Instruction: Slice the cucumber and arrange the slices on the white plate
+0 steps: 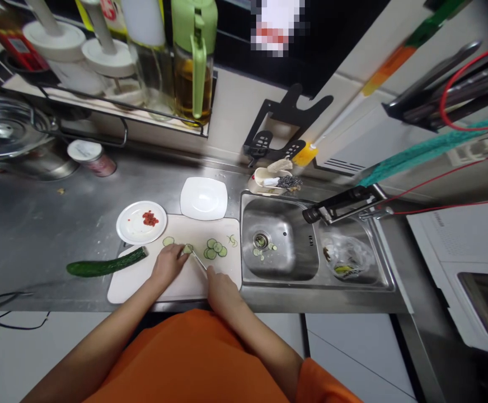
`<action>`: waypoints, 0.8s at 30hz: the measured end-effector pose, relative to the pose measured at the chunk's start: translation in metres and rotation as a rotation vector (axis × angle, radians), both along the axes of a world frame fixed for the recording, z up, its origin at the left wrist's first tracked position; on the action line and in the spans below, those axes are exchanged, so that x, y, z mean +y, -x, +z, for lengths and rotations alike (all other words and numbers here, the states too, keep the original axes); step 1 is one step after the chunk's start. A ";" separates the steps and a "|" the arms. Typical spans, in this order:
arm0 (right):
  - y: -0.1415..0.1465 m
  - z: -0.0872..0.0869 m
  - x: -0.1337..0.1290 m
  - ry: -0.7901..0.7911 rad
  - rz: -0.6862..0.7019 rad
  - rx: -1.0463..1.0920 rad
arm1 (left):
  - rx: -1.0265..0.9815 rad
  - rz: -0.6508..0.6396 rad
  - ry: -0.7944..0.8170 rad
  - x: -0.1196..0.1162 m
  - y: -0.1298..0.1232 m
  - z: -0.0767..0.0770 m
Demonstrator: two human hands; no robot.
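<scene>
A pale cutting board [185,288] lies on the steel counter, reaching up to the sink's left edge. My right hand [223,288] is closed around the handle of a knife [200,261], whose blade points up and left. The tip of the blade meets a small cucumber slice [188,249]. Fingers of my left hand [169,263] are bent together and hold that piece against the board. Several round cucumber slices [215,249] form a cluster to the right, with thin peel strips [232,240] beyond. One single slice [168,241] sits above my left hand. A long cut cucumber [105,264] rests partly on the board's left side.
Behind the board stand a white plate [137,238] with chopped red bits and a bare square white dish [204,198]. The steel sink [286,224] to the right has cucumber scraps near its drain. A plastic bag [348,257] lies in the second basin. Bottles fill the shelf [113,112] above.
</scene>
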State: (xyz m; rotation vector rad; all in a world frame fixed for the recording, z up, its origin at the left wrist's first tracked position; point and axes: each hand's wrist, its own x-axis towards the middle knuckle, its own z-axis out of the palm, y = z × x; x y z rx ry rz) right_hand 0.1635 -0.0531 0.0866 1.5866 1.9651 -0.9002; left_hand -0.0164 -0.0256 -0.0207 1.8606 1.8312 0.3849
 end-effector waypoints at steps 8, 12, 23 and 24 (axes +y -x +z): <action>0.002 -0.002 -0.003 -0.014 -0.007 -0.001 | -0.018 0.018 -0.010 -0.001 -0.001 -0.001; 0.004 -0.001 -0.001 0.004 -0.006 -0.002 | -0.021 0.021 -0.009 -0.001 -0.001 0.001; 0.006 -0.008 -0.001 0.004 -0.006 0.028 | -0.026 0.037 0.003 -0.001 -0.001 -0.002; 0.006 -0.010 -0.001 0.005 -0.001 0.036 | -0.027 0.041 0.004 -0.001 -0.001 -0.002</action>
